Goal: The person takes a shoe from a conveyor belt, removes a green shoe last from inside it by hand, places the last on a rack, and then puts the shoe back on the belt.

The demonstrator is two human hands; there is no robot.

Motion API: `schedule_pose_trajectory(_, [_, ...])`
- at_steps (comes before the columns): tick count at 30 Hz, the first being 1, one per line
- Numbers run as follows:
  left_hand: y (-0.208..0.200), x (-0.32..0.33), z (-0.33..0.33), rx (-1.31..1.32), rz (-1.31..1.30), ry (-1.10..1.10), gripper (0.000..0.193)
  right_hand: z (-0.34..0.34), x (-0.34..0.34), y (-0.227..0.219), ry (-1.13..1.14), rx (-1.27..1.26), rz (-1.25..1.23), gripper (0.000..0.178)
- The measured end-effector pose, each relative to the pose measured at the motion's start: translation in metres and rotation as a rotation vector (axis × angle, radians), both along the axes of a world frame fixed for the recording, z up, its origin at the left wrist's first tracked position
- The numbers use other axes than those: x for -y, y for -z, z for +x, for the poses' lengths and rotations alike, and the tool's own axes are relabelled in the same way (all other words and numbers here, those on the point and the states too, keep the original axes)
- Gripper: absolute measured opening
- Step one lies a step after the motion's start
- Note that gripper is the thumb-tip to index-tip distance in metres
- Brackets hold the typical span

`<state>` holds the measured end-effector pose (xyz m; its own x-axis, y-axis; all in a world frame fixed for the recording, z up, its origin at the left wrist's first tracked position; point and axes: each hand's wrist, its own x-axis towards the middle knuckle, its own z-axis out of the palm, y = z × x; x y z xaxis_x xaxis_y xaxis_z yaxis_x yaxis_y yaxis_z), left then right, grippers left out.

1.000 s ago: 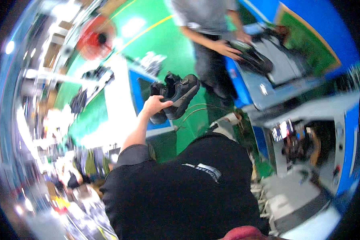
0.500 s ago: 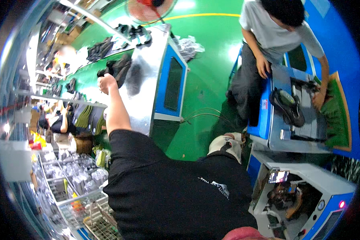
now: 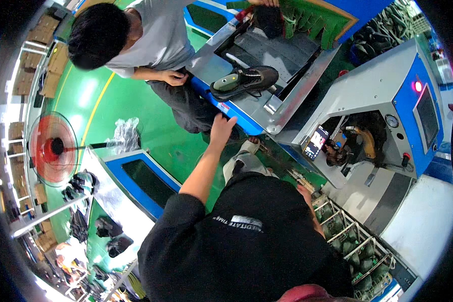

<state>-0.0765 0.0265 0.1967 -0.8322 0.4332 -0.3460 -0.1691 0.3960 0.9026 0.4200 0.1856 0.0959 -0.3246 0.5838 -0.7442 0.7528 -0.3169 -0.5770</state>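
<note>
My left hand (image 3: pixel 222 130) reaches forward with its thumb and a finger apart and nothing between them. It is over the floor, just short of the blue front edge of a metal work table (image 3: pixel 274 122). A black lace-up shoe (image 3: pixel 244 83) with a greenish form in its opening lies on that table, beyond my fingers and apart from them. My right hand (image 3: pixel 304 194) shows only in part beside my black shirt, close to a wire rack; its fingers are mostly hidden.
Across the table stands a person in a grey shirt (image 3: pixel 153 35), one hand near a dark item (image 3: pixel 268 21). At right is a grey-blue machine (image 3: pixel 412 95) with a lit red button. A wire rack (image 3: pixel 360 246) holds greenish forms; a red fan (image 3: pixel 53 147) stands left.
The view has swung to the right. My left hand has left the dark shoes on the metal bench and now reaches toward the work table. Part of my right hand has come into view.
</note>
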Motion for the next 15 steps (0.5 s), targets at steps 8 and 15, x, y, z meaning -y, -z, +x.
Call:
schedule_pose_trajectory(8, [-0.022, -0.089, -0.153, -0.504, -0.575, 0.616, 0.082, 0.141, 0.089, 0.091, 0.444, -0.112, -0.009, 0.045])
schedule_pose_trajectory(15, [-0.033, -0.101, -0.175, -0.455, -0.421, 0.797, 0.084, 0.1, 0.142, 0.014, 0.393, 0.169, 0.01, 0.04])
